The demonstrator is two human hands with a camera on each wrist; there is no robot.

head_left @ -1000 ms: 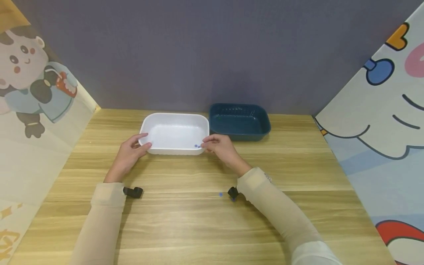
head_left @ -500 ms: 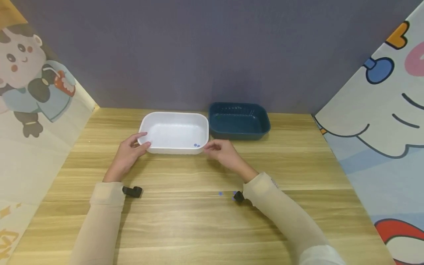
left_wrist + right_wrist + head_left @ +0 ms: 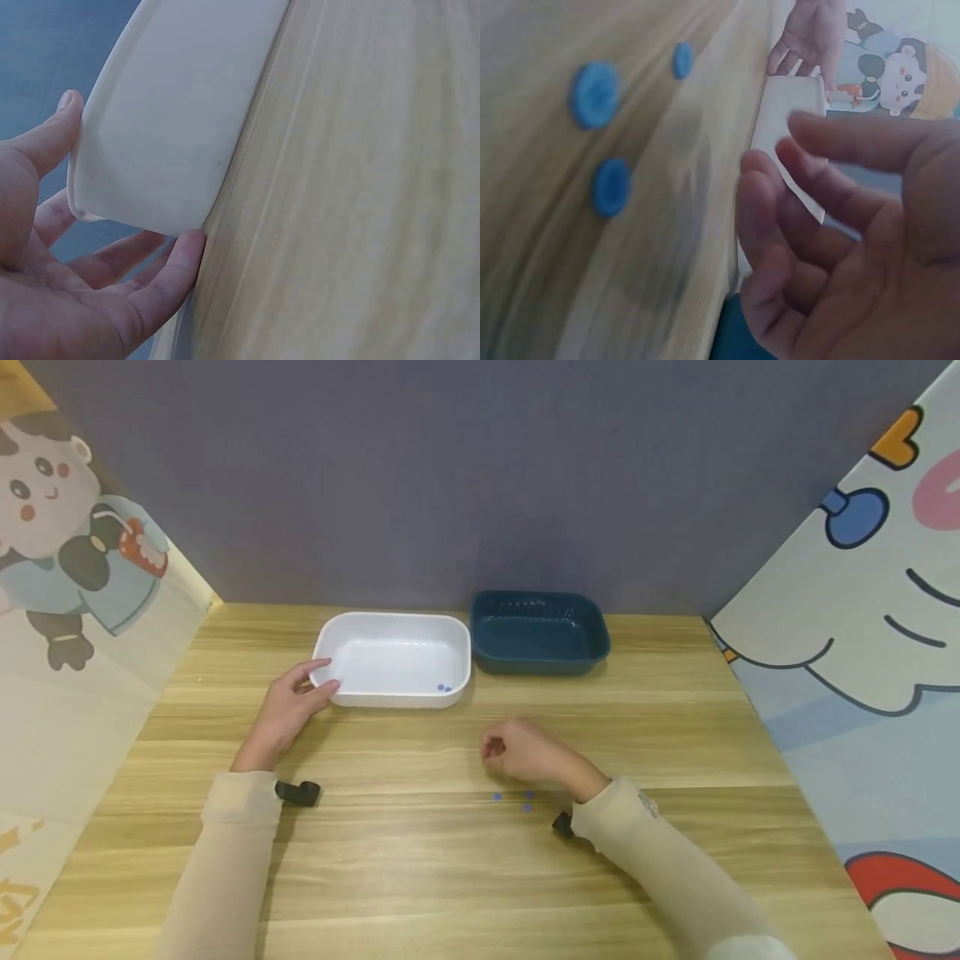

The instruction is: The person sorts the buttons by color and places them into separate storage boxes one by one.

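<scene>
The left hand [image 3: 291,703] is gripping the white tray [image 3: 381,665] at its left end; two blue discs [image 3: 441,687] are lying inside, near right. The right hand [image 3: 523,752], loosely curled and holding nothing, is hovering near three blue discs [image 3: 595,95] on the desk [image 3: 405,860].

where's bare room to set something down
The table is bare between the sleeves, nearer the person than the three loose blue discs, and right of the dark tray. Crowded at the back: left hand holding white tray, dark tray alongside.
</scene>
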